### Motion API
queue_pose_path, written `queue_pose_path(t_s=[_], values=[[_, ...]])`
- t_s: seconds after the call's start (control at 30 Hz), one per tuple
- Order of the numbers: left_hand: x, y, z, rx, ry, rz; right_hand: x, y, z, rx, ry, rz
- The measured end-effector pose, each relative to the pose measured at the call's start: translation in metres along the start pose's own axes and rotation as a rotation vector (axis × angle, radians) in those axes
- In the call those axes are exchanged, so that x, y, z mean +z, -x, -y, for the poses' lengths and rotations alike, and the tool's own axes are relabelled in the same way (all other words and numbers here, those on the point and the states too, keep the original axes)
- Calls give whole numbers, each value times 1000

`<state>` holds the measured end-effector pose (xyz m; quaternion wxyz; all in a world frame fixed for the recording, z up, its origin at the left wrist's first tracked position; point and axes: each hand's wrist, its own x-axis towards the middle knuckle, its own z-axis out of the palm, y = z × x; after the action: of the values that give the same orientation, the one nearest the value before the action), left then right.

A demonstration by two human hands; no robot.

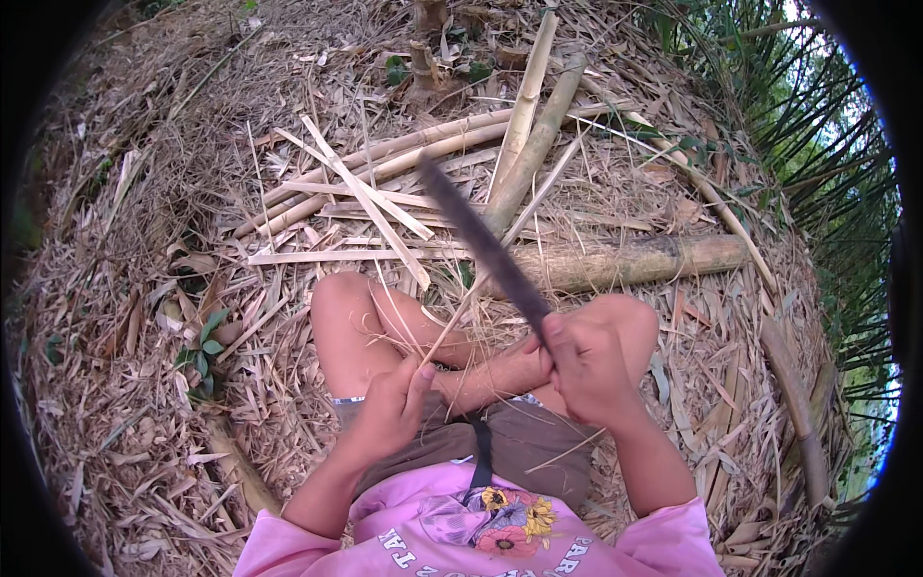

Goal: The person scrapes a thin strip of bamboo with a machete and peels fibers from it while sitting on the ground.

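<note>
Holding a long dark knife (481,240) in our right hand (586,370), grip clamped on its handle, we see the blade slant up and away over our knees. Our left hand (394,404) pinches a thin bamboo strip (452,322) that rises toward the blade. Beyond our knees lie a thick bamboo pole (625,262), split slats (370,207) and thinner bamboo canes (538,135), all on a ground of dry leaves (144,317).

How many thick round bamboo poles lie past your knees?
3, maybe more under the litter: one pole lying crosswise beyond the blade, two poles slanting upward.
</note>
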<state>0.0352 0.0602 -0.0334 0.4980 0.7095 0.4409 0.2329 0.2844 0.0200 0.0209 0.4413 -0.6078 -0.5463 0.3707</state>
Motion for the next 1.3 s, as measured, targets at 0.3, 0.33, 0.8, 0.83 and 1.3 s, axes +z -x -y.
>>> queue_pose_path(t_s=[0.3, 0.33, 0.8, 0.83, 1.3], values=[[12, 8, 38, 109, -3, -39, 9, 20, 12, -219, 43, -61], [13, 8, 38, 126, -3, -36, 15, 20, 5, -253, 143, -64], [21, 30, 57, 193, -178, -151, 28, 41, 0, -36, 248, 103], [22, 30, 60, 189, -186, -156, 29, 37, 0, 1, 396, 182], [21, 33, 59, 165, -224, -242, 28, 56, 9, 151, 51, 76]])
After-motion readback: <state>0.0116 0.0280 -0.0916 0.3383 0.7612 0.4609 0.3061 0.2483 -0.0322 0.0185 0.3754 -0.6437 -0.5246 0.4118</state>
